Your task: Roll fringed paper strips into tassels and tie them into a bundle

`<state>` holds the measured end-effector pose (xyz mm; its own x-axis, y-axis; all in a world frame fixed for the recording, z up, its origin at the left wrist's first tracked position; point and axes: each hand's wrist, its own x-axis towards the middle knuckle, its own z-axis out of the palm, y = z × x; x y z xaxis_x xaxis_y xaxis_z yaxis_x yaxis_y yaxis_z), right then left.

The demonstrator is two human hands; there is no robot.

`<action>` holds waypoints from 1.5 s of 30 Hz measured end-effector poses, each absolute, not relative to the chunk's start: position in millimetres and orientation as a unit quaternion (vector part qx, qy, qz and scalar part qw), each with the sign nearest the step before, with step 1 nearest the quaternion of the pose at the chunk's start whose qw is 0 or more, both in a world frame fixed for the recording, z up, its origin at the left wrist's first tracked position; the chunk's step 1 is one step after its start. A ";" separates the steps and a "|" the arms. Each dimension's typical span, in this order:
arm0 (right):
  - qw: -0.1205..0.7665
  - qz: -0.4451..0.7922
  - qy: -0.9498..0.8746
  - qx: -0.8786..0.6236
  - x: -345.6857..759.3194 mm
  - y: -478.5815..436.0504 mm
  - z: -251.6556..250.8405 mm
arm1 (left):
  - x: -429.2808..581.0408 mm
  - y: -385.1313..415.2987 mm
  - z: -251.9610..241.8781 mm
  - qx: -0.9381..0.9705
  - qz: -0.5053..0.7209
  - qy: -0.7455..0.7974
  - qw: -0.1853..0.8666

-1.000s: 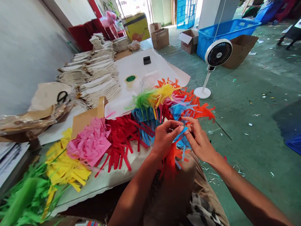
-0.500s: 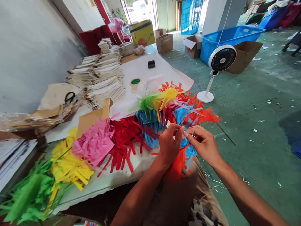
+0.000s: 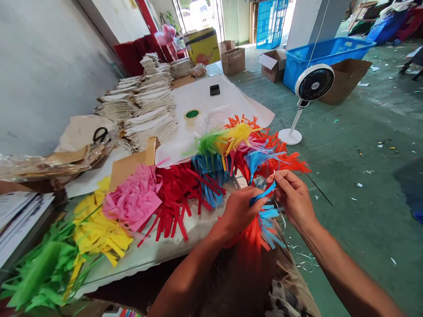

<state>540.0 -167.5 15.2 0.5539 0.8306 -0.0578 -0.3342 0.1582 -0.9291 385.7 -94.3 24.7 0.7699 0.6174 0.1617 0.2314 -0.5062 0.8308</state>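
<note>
I am worrying most about the blue paper strip (image 3: 262, 193) tearing. It is thin, it is running taut between my two hands, and a pull against my own grip could snap it or slide it out from under my thumb. The second risk, as I am judging it, is the orange and blue fringe bundle (image 3: 260, 230) fanning apart. It is hanging off the table edge (image 3: 139, 265) over my lap with nothing under it, so a slackening squeeze could let the loose tails drop to the floor. (The floor is already littered with scraps.)

My left hand (image 3: 238, 212) is clenching around the gathered top of that bundle, with the lower end of the strip caught at the thumb. My right hand (image 3: 295, 199) is pinching the upper end of the strip between thumb and fingertips (image 3: 275, 180), raised a little above the left. So the strip is lying slantwise between the hands, touching both, and the bundle's tails are spilling down just below them.

Just beyond my knuckles the finished multicoloured tassels (image 3: 245, 141) are lying close enough to snag. The red fringe pile (image 3: 174, 194) is sitting just beside my left wrist, and the pink fringe pile (image 3: 133, 198) beyond it.
</note>
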 end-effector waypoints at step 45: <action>0.411 0.168 -0.648 -0.619 560.2 -77.3 -14.0 | 361.5 -35.3 92.0 0.534 0.530 0.220 0.621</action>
